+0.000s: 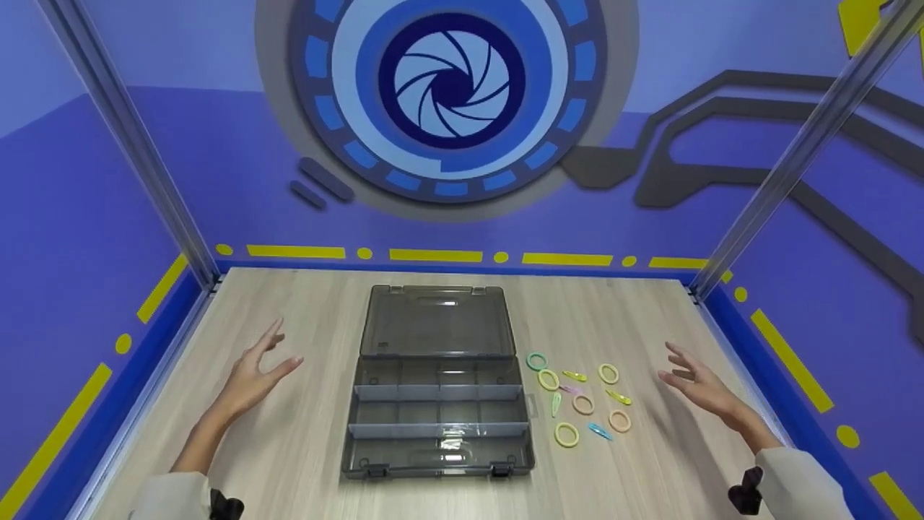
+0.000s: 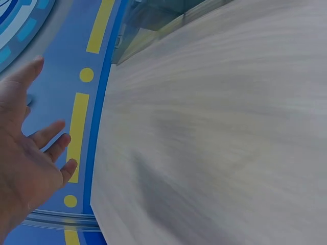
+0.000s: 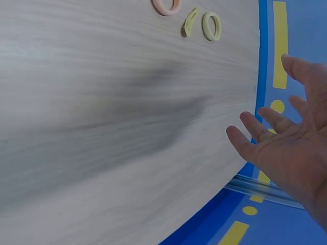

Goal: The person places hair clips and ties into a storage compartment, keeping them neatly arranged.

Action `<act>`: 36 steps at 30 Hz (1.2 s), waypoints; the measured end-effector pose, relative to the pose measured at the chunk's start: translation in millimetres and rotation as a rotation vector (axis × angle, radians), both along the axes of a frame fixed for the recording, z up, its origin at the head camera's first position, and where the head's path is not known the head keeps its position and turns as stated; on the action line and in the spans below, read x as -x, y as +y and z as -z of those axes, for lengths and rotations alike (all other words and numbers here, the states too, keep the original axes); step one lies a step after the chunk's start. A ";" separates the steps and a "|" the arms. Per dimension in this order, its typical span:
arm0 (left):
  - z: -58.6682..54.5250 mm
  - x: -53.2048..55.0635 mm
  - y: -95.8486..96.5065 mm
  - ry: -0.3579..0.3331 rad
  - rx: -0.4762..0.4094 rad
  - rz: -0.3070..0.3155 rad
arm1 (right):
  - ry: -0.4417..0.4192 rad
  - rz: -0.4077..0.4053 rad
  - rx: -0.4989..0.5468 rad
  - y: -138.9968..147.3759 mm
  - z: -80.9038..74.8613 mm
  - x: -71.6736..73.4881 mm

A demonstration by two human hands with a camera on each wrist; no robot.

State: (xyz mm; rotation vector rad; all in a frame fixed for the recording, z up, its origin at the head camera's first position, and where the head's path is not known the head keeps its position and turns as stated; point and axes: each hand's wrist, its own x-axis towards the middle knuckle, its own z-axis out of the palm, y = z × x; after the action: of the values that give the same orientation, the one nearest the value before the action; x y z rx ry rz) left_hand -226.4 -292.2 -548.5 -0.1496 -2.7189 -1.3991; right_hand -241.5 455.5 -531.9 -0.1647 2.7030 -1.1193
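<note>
My left hand hovers over the table left of the box, fingers spread and holding nothing; its palm shows in the left wrist view. On the far right my right hand is also empty, fingers loosely extended. Between them lies a smoky plastic compartment box, its lid laid back and its compartments bare. Right of the box are scattered several hair ties, such as a green one and a yellow one, and several snap hair clips, among them a blue clip and a yellow clip.
The pale wooden table is bordered by blue printed walls at the back and sides. Metal posts rise at the back left and back right corners. Latches stand on the box's near edge.
</note>
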 end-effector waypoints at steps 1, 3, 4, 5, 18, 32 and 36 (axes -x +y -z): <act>3.2 -0.5 2.1 0.004 -0.007 0.005 | 0.003 0.000 0.004 -0.2 3.2 -0.6; 9.2 -1.1 6.2 0.013 -0.027 0.012 | 0.008 -0.008 0.020 -0.5 9.7 -1.7; 11.9 -1.7 8.3 0.015 -0.036 0.014 | 0.009 -0.013 0.032 -0.6 12.8 -2.4; 14.3 -2.3 10.5 0.015 -0.048 0.017 | 0.008 -0.012 0.043 -0.7 16.0 -3.1; 44.1 -15.1 46.2 -0.157 -0.187 0.036 | -0.191 0.020 0.241 -7.8 48.7 -9.4; 60.4 -26.5 64.8 -0.315 -0.343 0.260 | -0.130 -0.023 0.152 -27.4 64.5 -16.0; 61.0 -27.1 65.5 -0.341 -0.372 0.275 | -0.075 -0.013 0.122 -36.1 68.1 -16.9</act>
State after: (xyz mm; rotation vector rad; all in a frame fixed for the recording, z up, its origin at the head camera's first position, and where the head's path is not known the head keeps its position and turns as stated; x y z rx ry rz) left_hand -199.3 -226.7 -609.5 -0.2920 -2.6994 -2.1621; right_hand -224.7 419.4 -599.9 -0.1555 2.5659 -1.2613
